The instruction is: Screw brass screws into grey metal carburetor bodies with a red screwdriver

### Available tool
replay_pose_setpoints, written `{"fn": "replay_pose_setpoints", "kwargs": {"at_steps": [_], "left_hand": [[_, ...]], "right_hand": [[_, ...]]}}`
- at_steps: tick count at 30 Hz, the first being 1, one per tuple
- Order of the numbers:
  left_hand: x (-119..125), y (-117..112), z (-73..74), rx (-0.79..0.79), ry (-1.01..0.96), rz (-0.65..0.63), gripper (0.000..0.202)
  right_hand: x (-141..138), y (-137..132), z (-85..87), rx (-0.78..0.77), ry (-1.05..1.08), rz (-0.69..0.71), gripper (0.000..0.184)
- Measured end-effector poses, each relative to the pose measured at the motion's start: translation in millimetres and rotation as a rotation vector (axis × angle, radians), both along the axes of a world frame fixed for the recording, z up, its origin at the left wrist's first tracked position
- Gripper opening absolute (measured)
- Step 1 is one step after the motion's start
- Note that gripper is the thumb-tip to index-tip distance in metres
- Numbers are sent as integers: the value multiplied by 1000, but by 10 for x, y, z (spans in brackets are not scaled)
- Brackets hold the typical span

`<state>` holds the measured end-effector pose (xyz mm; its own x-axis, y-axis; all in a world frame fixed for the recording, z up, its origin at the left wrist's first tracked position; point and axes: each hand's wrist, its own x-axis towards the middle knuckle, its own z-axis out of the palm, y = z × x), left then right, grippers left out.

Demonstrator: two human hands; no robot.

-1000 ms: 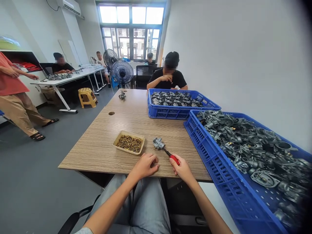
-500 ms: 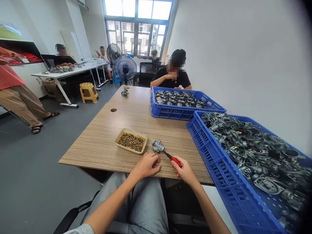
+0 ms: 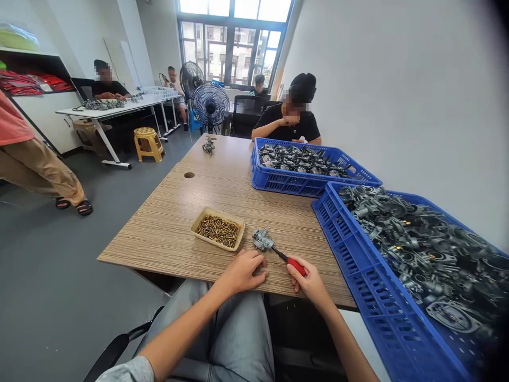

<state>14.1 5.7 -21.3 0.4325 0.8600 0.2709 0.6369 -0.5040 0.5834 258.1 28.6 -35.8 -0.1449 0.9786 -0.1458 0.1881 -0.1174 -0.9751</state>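
Head view shows my right hand (image 3: 310,284) pinching a red-handled screwdriver (image 3: 296,266), its tip at a small grey metal carburetor (image 3: 262,240) on the wood-grain table (image 3: 159,236); my left hand (image 3: 242,273) lies loosely curled beside it, gripping nothing. Many brass screws (image 3: 218,231) lie in a shallow beige tray (image 3: 192,228), and a blue plastic crate (image 3: 350,260) beside me is heaped with grey carburetor bodies (image 3: 413,254), so much work looks left.

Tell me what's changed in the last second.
The person in the salmon shirt has moved left, toward the edge of the view. The right hand keeps its hold on the red-handled screwdriver, still at the carburetor; the left hand stays on the table beside it.
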Motion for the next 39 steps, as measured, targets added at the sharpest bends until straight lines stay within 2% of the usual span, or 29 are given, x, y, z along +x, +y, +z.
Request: {"fn": "replay_pose_setpoints", "kwargs": {"at_steps": [3,6,10,12,14,17,20,25,32,35,39], "left_hand": [[-62,-85,162,-11,-62,-39,14],[-281,-164,465,-16,-67,-68,15],[-832,-84,895,-24,1,-3,16],[-1152,39,1030,-30,66,61,16],[-1447,178,1097,-51,152,128,16],[-1762,349,1112,-118,261,185,14],[-1885,460,1096,-208,284,129,14],[-1824,653,1029,-290,354,9,19],[-1674,864,861,-292,537,-10,23],[-1650,876,860,-279,574,14,24],[-1671,874,934,-229,592,112,23]], "right_hand": [[59,13,61,-44,122,-10,62],[129,26,99,-102,280,-50,57],[199,44,100,-142,446,-160,51],[220,53,93,-150,512,-210,48],[234,58,93,-154,565,-236,43],[253,60,109,-172,631,-261,36],[281,60,126,-209,687,-289,34],[316,64,132,-224,683,-316,33],[315,63,153,-254,705,-348,30],[322,63,146,-255,711,-347,30],[330,63,132,-246,713,-333,27]]}}
